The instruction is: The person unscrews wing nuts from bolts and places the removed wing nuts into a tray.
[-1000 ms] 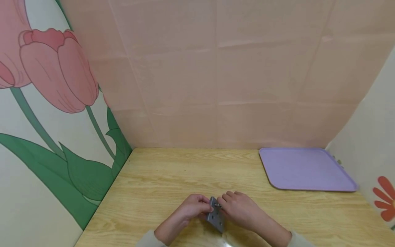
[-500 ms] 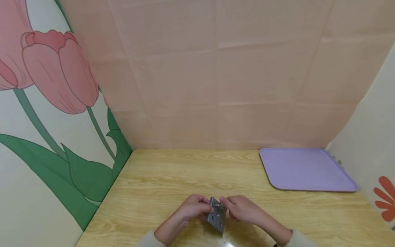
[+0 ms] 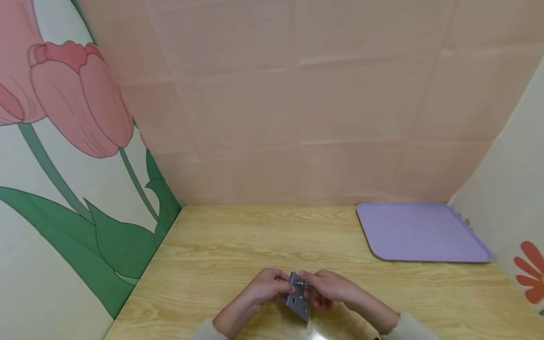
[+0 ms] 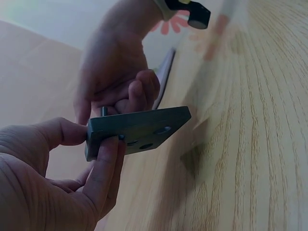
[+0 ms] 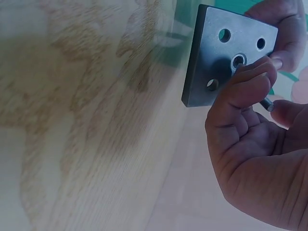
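A square grey metal plate with several round holes is held tilted above the table, its left edge gripped between the thumb and fingers of my left hand. A thin silver screw stands out from the plate's near-right face. My right hand has its fingers curled around the screw, thumb on one side and index finger on the other. In the right wrist view the threaded end of the screw shows beside the thumb, while the index finger hides its middle. The left wrist view shows the plate edge-on.
A purple tray lies at the back right of the wooden table. Behind the table hangs a pinkish cover. A wall with painted tulips rises on the left, and a pale wall on the right.
My right hand has turned over at the screw: its back faced up earlier, now its thumb is uppermost and fingers curl beneath. The left hand and the plate have stayed nearly still.
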{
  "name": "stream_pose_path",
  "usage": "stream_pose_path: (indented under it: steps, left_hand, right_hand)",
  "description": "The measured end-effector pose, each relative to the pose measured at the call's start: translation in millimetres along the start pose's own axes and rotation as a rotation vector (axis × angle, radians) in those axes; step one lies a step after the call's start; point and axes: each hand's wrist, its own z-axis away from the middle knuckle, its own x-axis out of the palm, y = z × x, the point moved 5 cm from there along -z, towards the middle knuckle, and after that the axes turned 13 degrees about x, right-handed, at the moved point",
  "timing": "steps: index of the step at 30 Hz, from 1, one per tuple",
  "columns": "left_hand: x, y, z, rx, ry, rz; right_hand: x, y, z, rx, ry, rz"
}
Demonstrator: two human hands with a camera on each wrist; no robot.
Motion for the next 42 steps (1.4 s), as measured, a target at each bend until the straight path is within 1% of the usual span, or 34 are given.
stream_pose_path:
  steps: [5,8,11,14,16,17,19,21,23,24,26,28,29,30,32,37,42]
  left_hand:
    - [-0.6,1.5,0.6,-0.013,-0.004,-0.003]
    - [0.4,1.9,0.6,-0.002,-0.001,0.0]
    - [1.5,2.2,0.8,0.008,0.0,-0.001]
    - [2.0,2.5,1.0,0.003,0.002,-0.002]
    - [2.0,3.1,1.1,-0.007,-0.003,-0.008]
    - [2.0,3.2,1.1,-0.013,-0.007,-0.011]
    - [1.9,4.0,0.9,-0.018,-0.015,-0.012]
    - [1.7,4.4,0.7,-0.018,-0.016,-0.01]
    - [1.6,4.1,0.3,-0.012,-0.009,-0.006]
    - [1.7,3.8,0.0,-0.006,-0.004,-0.004]
    - [2.0,2.8,-0.6,0.0,0.009,-0.004]
    - [2.4,1.2,-1.5,0.002,0.016,-0.009]
    - [2.5,0.9,-1.7,-0.001,0.017,-0.011]
    - [2.5,1.0,-1.7,-0.004,0.016,-0.015]
    - [2.3,2.0,-1.5,-0.013,0.013,-0.018]
    - [2.0,4.7,-0.5,-0.024,-0.002,-0.019]
    - [2.4,4.7,-0.2,-0.028,0.001,-0.022]
  right_hand:
    - [0.7,0.4,-1.4,0.0,-0.017,0.0]
    - [0.5,0.6,-2.5,-0.001,-0.019,-0.001]
    - [0.6,0.9,-2.9,-0.002,-0.01,-0.004]
    - [0.7,0.0,-2.2,-0.014,-0.002,0.001]
    - [-0.1,-1.9,-1.0,-0.044,0.02,0.043]
    - [-0.9,-3.9,0.1,-0.076,0.046,0.095]
    - [-3.0,-9.5,3.7,-0.172,0.133,0.252]
    - [-4.1,-15.4,8.1,-0.286,0.255,0.466]
    - [-3.4,-21.2,13.4,-0.419,0.398,0.704]
    - [-2.6,-23.3,15.7,-0.484,0.464,0.806]
    - [0.1,-26.1,19.6,-0.612,0.574,0.982]
    - [2.5,-27.9,23.5,-0.728,0.671,1.106]
    - [3.2,-28.4,24.6,-0.771,0.705,1.14]
    - [3.7,-28.6,25.2,-0.8,0.722,1.164]
    - [4.2,-29.0,26.1,-0.84,0.737,1.19]
    - [4.3,-29.0,26.0,-0.877,0.742,1.21]
    - [4.6,-28.7,26.0,-0.887,0.743,1.218]
